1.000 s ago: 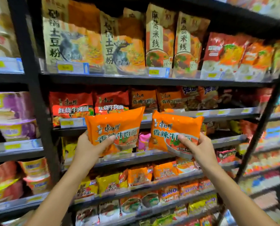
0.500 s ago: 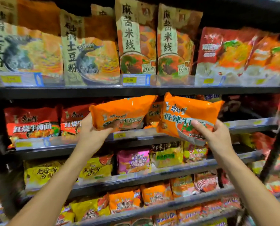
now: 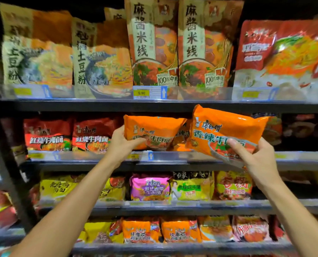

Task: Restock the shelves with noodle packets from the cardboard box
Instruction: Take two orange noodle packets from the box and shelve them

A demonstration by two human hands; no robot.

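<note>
My left hand [image 3: 124, 143] grips an orange noodle packet [image 3: 154, 129] by its lower left corner, and the packet sits partly inside the second shelf [image 3: 173, 156] from the top. My right hand [image 3: 254, 158] holds a second orange noodle packet [image 3: 226, 131] tilted in front of the same shelf, its top corner just under the shelf above. More orange packets show behind and between the two. The cardboard box is out of view.
Red noodle packets [image 3: 69, 135] fill the left of that shelf; its right end is dark. Tall pouches [image 3: 152, 43] stand on the shelf above. Yellow, pink and orange packets fill the lower shelves. A black upright [image 3: 8, 164] bounds the left side.
Both hands have lifted the orange packets up to the second shelf and pushed them forward. The left packet has gone partly into the shelf. The view has moved closer and to the right.
</note>
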